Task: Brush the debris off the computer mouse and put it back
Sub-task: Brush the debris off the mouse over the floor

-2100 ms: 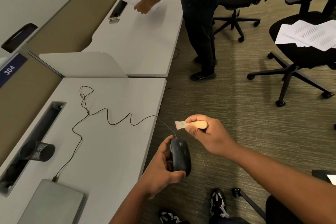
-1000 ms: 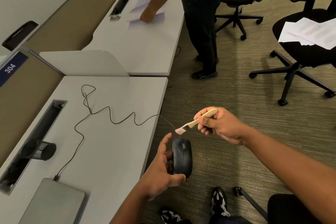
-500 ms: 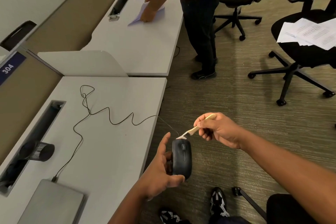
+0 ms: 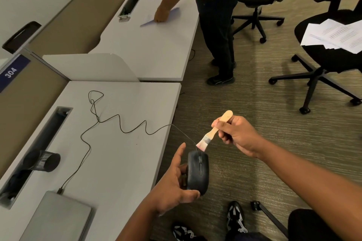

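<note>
A black wired computer mouse [image 4: 197,172] is held off the desk's right edge, over the carpet, in my left hand [image 4: 172,186], thumb under its rear and fingers behind its left side. My right hand [image 4: 237,133] grips the wooden handle of a small brush [image 4: 213,132]. The brush's pale bristles point down-left and sit just above the mouse's front end, at the cable's exit. The mouse's black cable [image 4: 117,123] snakes across the white desk [image 4: 117,162] to a grey laptop [image 4: 56,219].
A black mesh pen cup [image 4: 44,160] lies on its side by the desk's cable slot [image 4: 37,150]. Another person [image 4: 215,25] stands at the neighbouring desk with papers. Two black office chairs [image 4: 323,64] carrying paper sheets stand on the carpet to the right.
My right hand has swung the brush's handle upward and lifted the bristles slightly off the mouse's front. The mouse stays in my left hand. The other person has slid a paper on the far desk.
</note>
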